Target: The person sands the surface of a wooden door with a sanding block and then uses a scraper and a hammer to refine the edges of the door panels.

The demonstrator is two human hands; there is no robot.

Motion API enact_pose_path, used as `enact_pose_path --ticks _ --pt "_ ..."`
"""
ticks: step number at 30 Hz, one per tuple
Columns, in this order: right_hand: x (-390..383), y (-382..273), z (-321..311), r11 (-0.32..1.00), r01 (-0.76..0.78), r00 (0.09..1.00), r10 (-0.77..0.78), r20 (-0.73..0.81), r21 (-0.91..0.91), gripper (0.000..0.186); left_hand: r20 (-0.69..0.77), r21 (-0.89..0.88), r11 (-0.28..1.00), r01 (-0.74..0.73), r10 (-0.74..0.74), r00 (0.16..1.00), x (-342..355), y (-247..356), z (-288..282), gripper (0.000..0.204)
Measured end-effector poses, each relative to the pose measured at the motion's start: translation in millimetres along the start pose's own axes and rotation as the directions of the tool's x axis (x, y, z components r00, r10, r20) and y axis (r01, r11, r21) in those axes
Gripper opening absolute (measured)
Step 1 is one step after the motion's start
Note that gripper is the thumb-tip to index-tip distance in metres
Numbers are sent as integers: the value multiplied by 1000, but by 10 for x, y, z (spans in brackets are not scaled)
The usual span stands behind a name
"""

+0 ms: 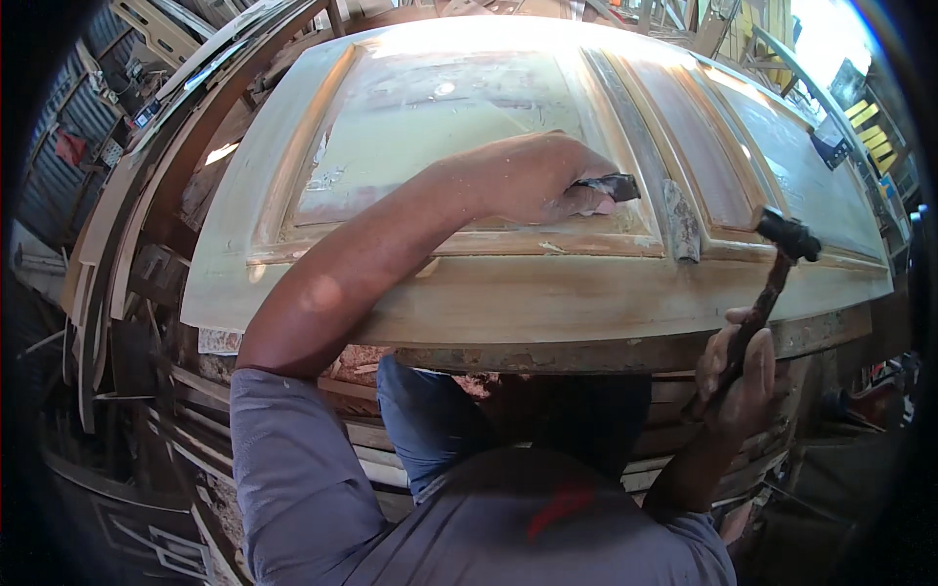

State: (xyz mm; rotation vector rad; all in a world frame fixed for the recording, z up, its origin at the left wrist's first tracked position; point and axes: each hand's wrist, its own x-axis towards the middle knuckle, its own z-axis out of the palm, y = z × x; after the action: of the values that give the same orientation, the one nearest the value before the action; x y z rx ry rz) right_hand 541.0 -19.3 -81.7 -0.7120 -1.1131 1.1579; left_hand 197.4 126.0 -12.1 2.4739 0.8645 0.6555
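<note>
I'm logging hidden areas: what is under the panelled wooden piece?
Below the near edge of the panelled wooden piece, a worn wooden beam shows. Whatever lies farther back underneath cannot be seen; the piece covers it.

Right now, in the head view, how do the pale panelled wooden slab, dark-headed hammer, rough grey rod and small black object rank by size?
Largest: pale panelled wooden slab
dark-headed hammer
rough grey rod
Smallest: small black object, partly hidden by the left hand
</note>
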Motion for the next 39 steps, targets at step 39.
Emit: enact_pose_path --ticks 39 --pt "-466 531 844 987 -40 999 37 -17 -155 86 94 71 997 -9 3 996 -95 264 -117 17"
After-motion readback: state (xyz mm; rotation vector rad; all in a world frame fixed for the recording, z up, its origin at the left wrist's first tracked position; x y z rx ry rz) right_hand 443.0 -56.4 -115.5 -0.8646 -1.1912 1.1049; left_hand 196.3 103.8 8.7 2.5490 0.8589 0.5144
